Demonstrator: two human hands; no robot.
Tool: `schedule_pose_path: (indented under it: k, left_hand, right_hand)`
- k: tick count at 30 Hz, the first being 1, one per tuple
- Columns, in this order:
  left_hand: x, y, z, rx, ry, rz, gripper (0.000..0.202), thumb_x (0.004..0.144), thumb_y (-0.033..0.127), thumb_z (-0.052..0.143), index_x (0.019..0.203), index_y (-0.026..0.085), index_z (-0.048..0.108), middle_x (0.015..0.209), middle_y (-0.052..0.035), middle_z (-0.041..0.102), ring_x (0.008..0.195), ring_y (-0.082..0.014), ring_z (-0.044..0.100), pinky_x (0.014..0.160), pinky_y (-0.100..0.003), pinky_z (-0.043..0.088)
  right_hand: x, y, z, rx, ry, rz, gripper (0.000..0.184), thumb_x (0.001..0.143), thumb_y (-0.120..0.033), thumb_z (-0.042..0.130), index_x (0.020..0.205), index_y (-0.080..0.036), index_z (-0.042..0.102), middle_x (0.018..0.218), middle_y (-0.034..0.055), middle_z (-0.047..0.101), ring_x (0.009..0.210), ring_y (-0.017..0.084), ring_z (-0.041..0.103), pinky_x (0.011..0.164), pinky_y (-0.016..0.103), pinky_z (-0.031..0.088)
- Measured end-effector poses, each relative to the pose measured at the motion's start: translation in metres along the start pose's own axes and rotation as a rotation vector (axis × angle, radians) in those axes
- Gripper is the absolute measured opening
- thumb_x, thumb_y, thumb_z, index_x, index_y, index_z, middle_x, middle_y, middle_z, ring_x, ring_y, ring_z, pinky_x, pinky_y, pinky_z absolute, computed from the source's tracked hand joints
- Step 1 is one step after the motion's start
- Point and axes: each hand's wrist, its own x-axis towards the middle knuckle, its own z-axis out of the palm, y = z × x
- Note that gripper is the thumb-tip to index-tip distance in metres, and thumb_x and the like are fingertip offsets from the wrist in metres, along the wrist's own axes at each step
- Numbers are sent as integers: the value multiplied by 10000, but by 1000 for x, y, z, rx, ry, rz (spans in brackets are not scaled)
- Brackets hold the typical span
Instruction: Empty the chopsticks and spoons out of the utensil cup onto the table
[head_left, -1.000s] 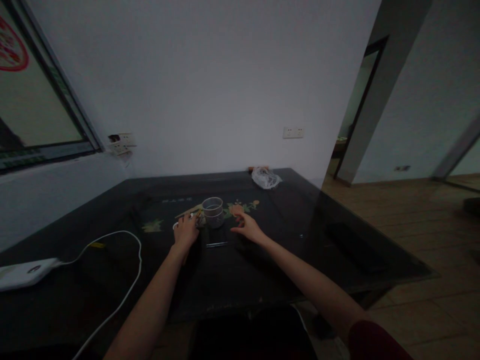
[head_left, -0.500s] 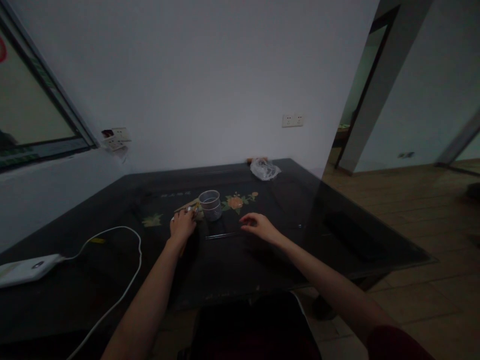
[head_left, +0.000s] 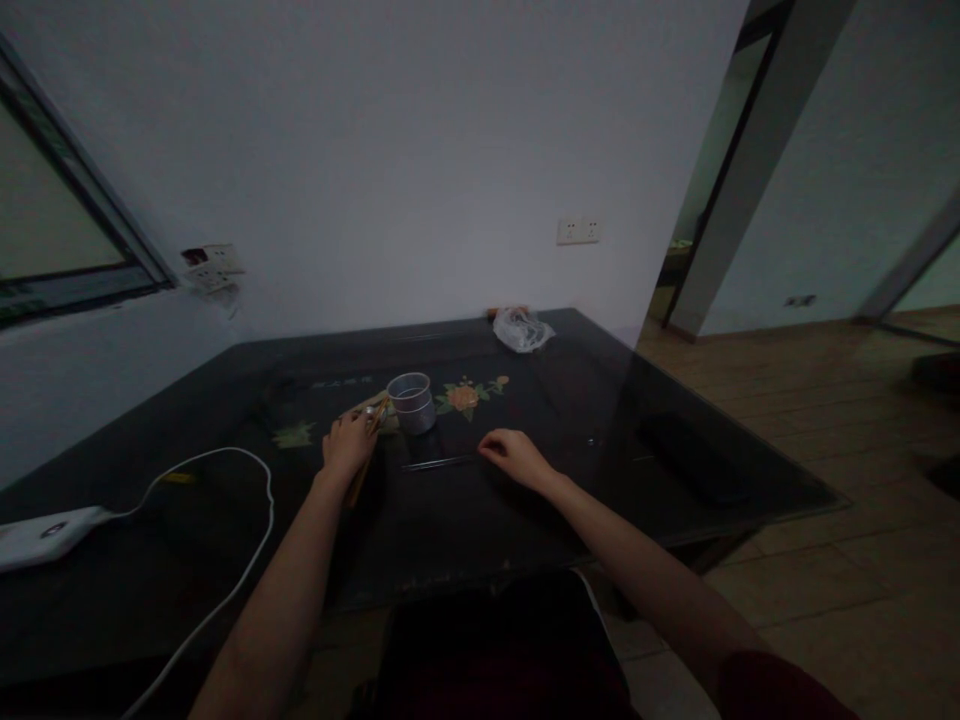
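Observation:
On the left of the dark table, my left hand [head_left: 348,446] is closed around thin brown chopsticks [head_left: 360,482], which slant out past both sides of the fingers. A small shiny metal thing [head_left: 370,410] shows by its fingertips, too small to name. Just right of these stands a clear plastic cup [head_left: 412,404], upright and with no hand on it. My right hand [head_left: 517,457] is apart from the cup, its fingers curled together over the tabletop; I see nothing in them.
A crumpled clear plastic bag [head_left: 521,331] lies at the table's back edge by the wall. At the left, a white device [head_left: 49,535] has a white cable [head_left: 266,510] looping toward me. A dark flat object [head_left: 694,460] lies at the right. The table [head_left: 450,540] has printed flowers.
My left hand has shifted slightly away from the cup, and more of the chopsticks shows. The right hand's fingers have curled in more. The whole view has shifted a little.

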Motion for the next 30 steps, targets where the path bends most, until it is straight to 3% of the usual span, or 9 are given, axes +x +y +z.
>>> schedule_pose_path:
  k: [20,30]
  left_hand:
    - [0,-3,-3,-41,-9,-51,439,871,336,383,1277,220,506,1280,-149,526,1128,-323,508,834,-418,461]
    - [-2,-3,-9,5,19,-65,423,837,438,429,1145,195,587,1170,-151,568,1066,-309,530,800,-391,466]
  right_hand:
    - [-1,0,-5,-21,5,-2,132,836,-207,572,853,-186,701,820,43,676,741,149,584,665,245,387]
    - [-2,-1,-6,-21,-5,8,141,838,-208,568,870,-194,705,824,42,682,727,149,584,653,243,385]
